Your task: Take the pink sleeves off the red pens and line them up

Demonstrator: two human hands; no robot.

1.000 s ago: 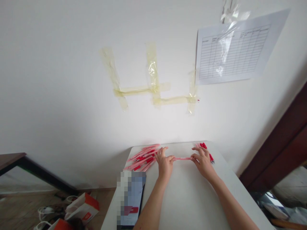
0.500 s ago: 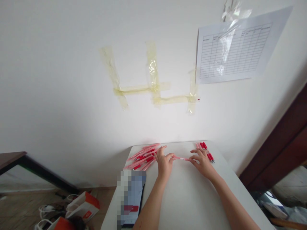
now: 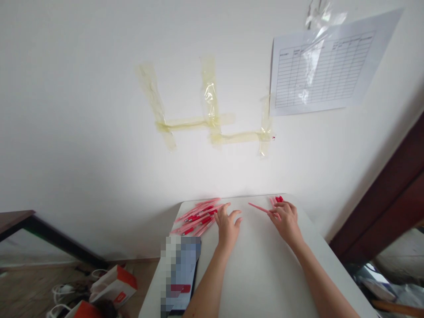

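Observation:
A pile of several pink and red pens (image 3: 198, 217) lies at the far left of the white table (image 3: 261, 269). My left hand (image 3: 228, 224) rests flat beside that pile, fingers spread, holding nothing. My right hand (image 3: 286, 219) pinches one end of a single pink pen (image 3: 258, 207), whose other end points left and away from me. A few more red pens (image 3: 277, 199) lie just beyond my right hand, partly hidden by it.
A phone or tablet (image 3: 180, 274) lies on the table's left edge. On the wall hang a printed chart (image 3: 326, 70) and strips of yellowed tape (image 3: 210, 123). A dark table corner (image 3: 20, 223) and boxes (image 3: 114, 287) are at the lower left; a dark wooden frame (image 3: 391, 198) stands right.
My left hand has let go of the pink pen that both hands held. My right hand has carried it to the right, towards the small group of red pens.

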